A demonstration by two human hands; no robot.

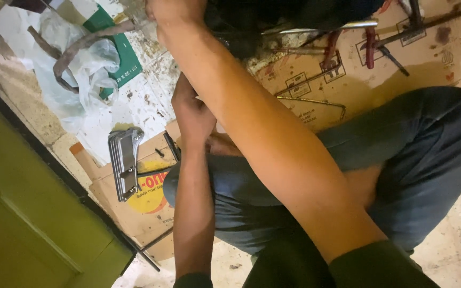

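Your right hand is closing on a dark part at the frame's top; left hand is resting by your knee, grip unclear; red-handled pliers lying untouched.

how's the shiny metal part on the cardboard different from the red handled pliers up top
The shiny metal part is a flat, ribbed, silvery piece lying alone on the printed cardboard near the green door; the red handled pliers are slim, dark steel with red grips, lying among other tools on the plain brown cardboard. The metal part looks bright and clean; the pliers look dull. Both lie on cardboard, in neither hand.
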